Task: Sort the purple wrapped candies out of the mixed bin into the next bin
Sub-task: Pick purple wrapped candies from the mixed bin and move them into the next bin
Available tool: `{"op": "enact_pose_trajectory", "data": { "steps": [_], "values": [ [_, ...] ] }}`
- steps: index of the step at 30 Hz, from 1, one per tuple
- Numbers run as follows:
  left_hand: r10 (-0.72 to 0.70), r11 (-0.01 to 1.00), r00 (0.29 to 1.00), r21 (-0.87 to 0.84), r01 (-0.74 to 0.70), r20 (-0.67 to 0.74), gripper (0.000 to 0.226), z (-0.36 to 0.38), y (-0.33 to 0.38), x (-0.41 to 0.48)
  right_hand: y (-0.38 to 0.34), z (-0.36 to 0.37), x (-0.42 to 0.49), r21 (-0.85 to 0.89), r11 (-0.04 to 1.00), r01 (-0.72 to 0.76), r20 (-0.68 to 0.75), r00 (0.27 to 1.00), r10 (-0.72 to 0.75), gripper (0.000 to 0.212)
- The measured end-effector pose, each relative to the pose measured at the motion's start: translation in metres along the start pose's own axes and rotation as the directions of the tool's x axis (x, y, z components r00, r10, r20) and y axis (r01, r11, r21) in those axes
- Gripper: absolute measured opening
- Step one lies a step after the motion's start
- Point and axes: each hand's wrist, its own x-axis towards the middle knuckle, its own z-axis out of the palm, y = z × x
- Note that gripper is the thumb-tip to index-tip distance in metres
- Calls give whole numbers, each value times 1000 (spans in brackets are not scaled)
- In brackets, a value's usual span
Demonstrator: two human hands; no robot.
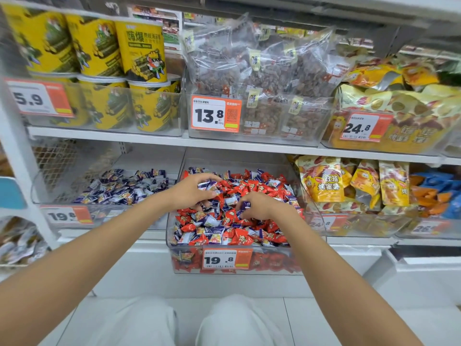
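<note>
Shelf [249, 143]: white, two levels; both bins on lower level.
Upper level: yellow tubs [142, 53] at L, clear bags [224, 68] in mid.
Mixed bin [279, 264]: clear, centre, pulled fwd of its neighbours; full of red candies [239, 237] w/ purple ones scattered thru.
Next bin [119, 216]: clear, just L of mixed bin; holds purple candies [124, 189] only, in a low heap.
Yellow bags [321, 181]: bin just R of mixed bin.
Left hand [193, 193]: over mixed bin's L-rear part, fingers bent down into pile; can't tell if it grips anything.
Right hand [262, 206]: mid-pile, near left hand; fingertips pinch a purple candy [245, 204], red ones packed all round.
Price tag [227, 258]: orange-white, on mixed bin's front wall.
</note>
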Motion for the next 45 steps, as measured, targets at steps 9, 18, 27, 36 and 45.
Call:
{"op": "enact_pose_trajectory", "data": {
  "steps": [9, 18, 27, 36, 45],
  "values": [
    [23, 999, 996, -35, -26, -83, 21, -12, 5, -16, -7, -7, -53, 507, 857, 87, -257, 965, 54, 21],
    [-62, 990, 965, -140, 27, -254, 15, -80, -60, -37, -124, -21, -13, 541, 804, 246, -289, 952, -97, 13],
    [-179, 976, 882, 31, 214, -436, 49, -177, -182, -21, -210, 20, 123, 323, 905, 278, -105, 961, -257, 15],
    [-104, 977, 948, 148, 154, -301, 33, -170, -178, -29, -200, 16, 123, 103, 960, 261, -98, 963, -251, 44],
    [147, 983, 944, 149, -106, -297, 16, -84, -60, -26, -76, -21, 3, 141, 983, 122, -361, 930, -64, 16]
  ]
}}
